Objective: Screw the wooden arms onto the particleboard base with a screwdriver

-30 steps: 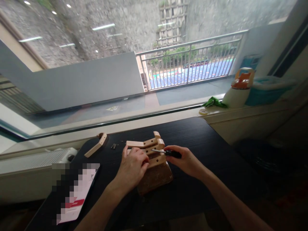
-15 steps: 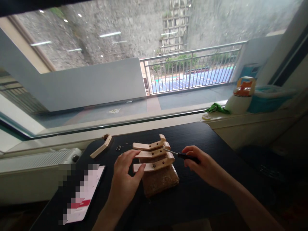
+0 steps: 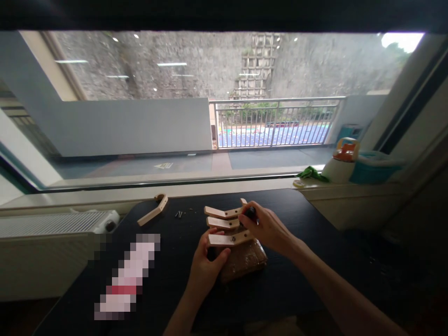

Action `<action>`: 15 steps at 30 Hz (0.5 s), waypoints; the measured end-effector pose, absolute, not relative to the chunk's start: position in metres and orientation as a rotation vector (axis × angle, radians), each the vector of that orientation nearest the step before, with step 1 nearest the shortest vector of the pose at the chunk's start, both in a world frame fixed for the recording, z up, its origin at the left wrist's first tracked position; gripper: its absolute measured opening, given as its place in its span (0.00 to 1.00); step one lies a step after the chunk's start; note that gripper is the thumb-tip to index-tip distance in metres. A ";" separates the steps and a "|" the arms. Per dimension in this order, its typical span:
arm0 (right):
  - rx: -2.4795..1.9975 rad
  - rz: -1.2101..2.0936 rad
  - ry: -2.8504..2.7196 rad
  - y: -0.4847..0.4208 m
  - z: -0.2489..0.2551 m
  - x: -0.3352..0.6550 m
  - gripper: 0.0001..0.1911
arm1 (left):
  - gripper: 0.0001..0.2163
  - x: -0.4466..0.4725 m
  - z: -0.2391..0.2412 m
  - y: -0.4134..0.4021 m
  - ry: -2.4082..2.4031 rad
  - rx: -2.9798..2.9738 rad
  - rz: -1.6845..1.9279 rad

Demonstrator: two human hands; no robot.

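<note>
A wooden piece with three pale curved arms (image 3: 224, 225) on a brown base block (image 3: 245, 261) stands on the black table (image 3: 297, 275). My left hand (image 3: 206, 266) is curled against the base block's left side, under the lowest arm. My right hand (image 3: 268, 228) is closed round a black-handled screwdriver (image 3: 249, 213), held over the arms' right ends. The screwdriver's tip is hidden behind my fingers.
A loose curved wooden arm (image 3: 154, 211) and several small dark screws (image 3: 179, 214) lie at the table's far left. A blurred white and red sheet (image 3: 128, 275) lies at the left. On the window sill stand a white and orange container (image 3: 341, 161) and a green cloth (image 3: 311, 172).
My left hand dropped from the arms to the base block's left side. My right hand brought the screwdriver in from the right to over the arms' right ends. The camera tilted up.
</note>
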State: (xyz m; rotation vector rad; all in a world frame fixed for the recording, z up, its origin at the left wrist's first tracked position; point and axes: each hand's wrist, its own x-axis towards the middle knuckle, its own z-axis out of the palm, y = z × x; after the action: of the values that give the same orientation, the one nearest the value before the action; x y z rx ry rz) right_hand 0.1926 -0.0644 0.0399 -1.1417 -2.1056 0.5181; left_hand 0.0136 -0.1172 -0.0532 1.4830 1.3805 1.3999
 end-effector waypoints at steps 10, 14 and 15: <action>-1.157 0.583 -1.994 -0.063 0.010 0.199 0.16 | 0.18 0.021 -0.056 -0.116 1.415 1.601 1.462; -1.133 0.612 -1.983 -0.076 0.002 0.203 0.17 | 0.18 0.023 -0.053 -0.133 1.383 1.621 1.470; -1.128 0.611 -1.987 -0.081 0.001 0.203 0.17 | 0.18 0.024 -0.053 -0.139 1.377 1.625 1.474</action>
State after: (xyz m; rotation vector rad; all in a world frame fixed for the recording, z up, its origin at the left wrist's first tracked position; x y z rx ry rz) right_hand 0.2030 -0.0809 0.0015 -1.1284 -1.9866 0.6113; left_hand 0.0244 -0.1395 -0.0531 1.6252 1.3765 1.4744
